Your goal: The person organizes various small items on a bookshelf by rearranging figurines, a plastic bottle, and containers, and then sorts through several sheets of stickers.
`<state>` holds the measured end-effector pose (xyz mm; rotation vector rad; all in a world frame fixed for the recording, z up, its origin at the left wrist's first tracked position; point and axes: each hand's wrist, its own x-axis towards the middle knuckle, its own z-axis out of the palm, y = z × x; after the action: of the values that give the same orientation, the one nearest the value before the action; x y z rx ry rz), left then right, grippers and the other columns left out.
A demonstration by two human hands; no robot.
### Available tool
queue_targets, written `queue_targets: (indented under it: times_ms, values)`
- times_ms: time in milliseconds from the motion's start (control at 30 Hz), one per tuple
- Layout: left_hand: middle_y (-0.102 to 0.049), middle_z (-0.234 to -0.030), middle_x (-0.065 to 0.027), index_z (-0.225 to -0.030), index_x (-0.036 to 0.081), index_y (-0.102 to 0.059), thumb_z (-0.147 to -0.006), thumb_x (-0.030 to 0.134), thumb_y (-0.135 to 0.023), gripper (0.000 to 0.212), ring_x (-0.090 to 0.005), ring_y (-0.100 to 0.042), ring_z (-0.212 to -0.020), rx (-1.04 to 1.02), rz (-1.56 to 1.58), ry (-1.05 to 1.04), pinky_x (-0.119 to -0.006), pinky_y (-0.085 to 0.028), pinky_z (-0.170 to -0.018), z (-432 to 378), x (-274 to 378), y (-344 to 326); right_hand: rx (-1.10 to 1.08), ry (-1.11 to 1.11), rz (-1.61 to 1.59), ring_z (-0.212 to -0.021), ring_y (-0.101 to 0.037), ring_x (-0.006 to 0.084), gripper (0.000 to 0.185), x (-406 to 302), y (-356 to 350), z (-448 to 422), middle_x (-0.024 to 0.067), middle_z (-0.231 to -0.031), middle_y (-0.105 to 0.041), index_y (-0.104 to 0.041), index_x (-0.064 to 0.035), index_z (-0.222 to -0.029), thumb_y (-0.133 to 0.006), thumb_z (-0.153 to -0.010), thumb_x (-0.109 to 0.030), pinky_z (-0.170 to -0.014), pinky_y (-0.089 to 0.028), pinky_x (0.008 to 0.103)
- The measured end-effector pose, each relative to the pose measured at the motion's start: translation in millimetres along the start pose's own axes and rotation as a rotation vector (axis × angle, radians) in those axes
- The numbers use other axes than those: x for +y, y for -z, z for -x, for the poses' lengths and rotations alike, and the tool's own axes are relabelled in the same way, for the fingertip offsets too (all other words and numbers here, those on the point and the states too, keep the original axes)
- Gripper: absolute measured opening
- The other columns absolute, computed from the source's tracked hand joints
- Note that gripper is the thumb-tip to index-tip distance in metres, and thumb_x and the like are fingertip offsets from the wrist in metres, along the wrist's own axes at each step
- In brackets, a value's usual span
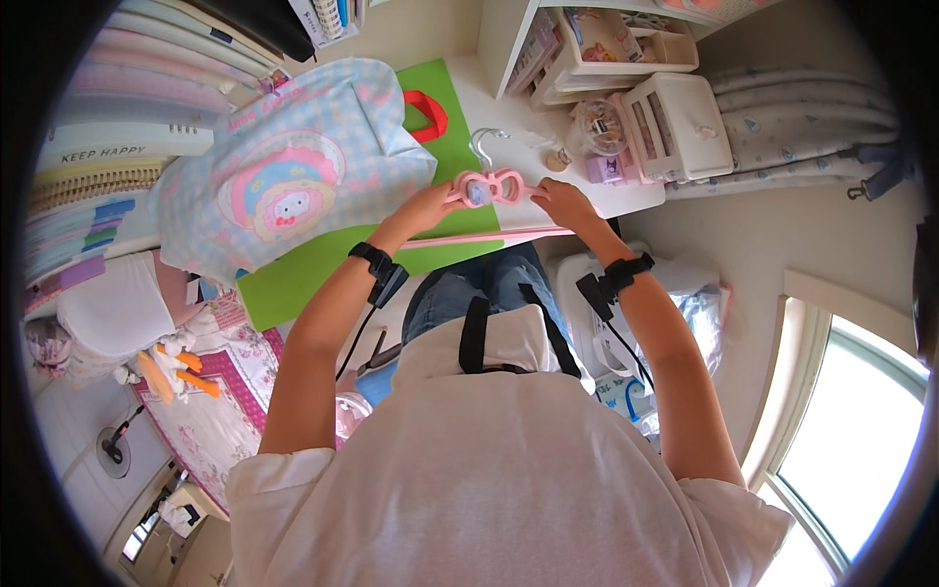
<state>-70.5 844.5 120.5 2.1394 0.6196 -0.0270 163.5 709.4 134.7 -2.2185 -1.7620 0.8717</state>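
Observation:
Both hands hold a pink plastic clothes hanger (pixel 506 188) out over the desk edge. A bow-shaped cutout marks its middle, and a small bluish round piece sits in the left loop. My left hand (pixel 427 208) grips its left shoulder, and my right hand (pixel 563 203) its right shoulder. Metal hooks (pixel 484 143) rise from the top; more than one shows, so hangers may be stacked. Its long pink lower bar (pixel 477 238) runs between my forearms. To the left lies a pastel checked cloth bag (pixel 293 169) with a cartoon cat print, partly covering a green mat (pixel 293 293).
A red strap (pixel 429 117) shows beside the bag. Books and notebooks (pixel 125 147) line the left side. A white drawer box (pixel 682 128), a clear round container (pixel 601 125) and a small corked jar (pixel 559 159) stand at the right. Cables hang from the black wrist straps (pixel 378 271).

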Motion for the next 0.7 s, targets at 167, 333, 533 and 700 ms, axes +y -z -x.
queue_targets:
  times_ms: [167,333,533,700]
  values:
    - [-0.055,-0.089,-0.0217,-0.093,0.000,-0.047,-0.081,0.028,-0.053,0.031,-0.0382,-0.051,-0.083,0.064,0.054,0.104,-0.040,-0.041,-0.068,35,-19,5,-0.020,0.146,-0.080,-0.083,-0.054,0.0331,0.020,-15,-19,-24,0.0160,-0.087,-0.056,-0.054,-0.0056,-0.088,-0.051,-0.077,-0.022,-0.072,-0.043,0.0408]
    - [-0.053,-0.087,-0.0211,-0.091,-0.002,-0.046,-0.078,0.027,-0.055,0.033,-0.0378,-0.050,-0.081,0.152,-0.001,0.251,-0.042,-0.040,-0.067,42,-33,6,0.017,0.126,0.095,-0.084,-0.053,0.0297,0.018,-28,-36,-50,0.0141,-0.086,-0.055,-0.060,-0.0084,-0.087,-0.048,-0.073,-0.008,-0.074,-0.041,0.0396]
    - [-0.054,-0.084,-0.0166,-0.087,0.001,-0.053,-0.075,0.028,-0.057,0.029,-0.0346,-0.051,-0.080,0.312,-0.228,0.286,-0.041,-0.041,-0.068,41,-23,3,0.044,0.106,0.041,-0.089,-0.050,0.0299,0.024,-36,-25,-45,0.0153,-0.091,-0.053,-0.059,-0.0084,-0.091,-0.048,-0.070,-0.004,-0.079,-0.038,0.0390]
    - [-0.055,-0.081,-0.0131,-0.080,0.006,-0.059,-0.074,0.028,-0.057,0.023,-0.0306,-0.053,-0.076,0.372,-0.446,0.357,-0.039,-0.041,-0.066,41,-11,6,0.031,0.235,-0.200,-0.089,-0.052,0.0319,0.019,-34,7,-29,0.0167,-0.095,-0.052,-0.058,-0.0051,-0.091,-0.050,-0.074,-0.009,-0.079,-0.040,0.0388]
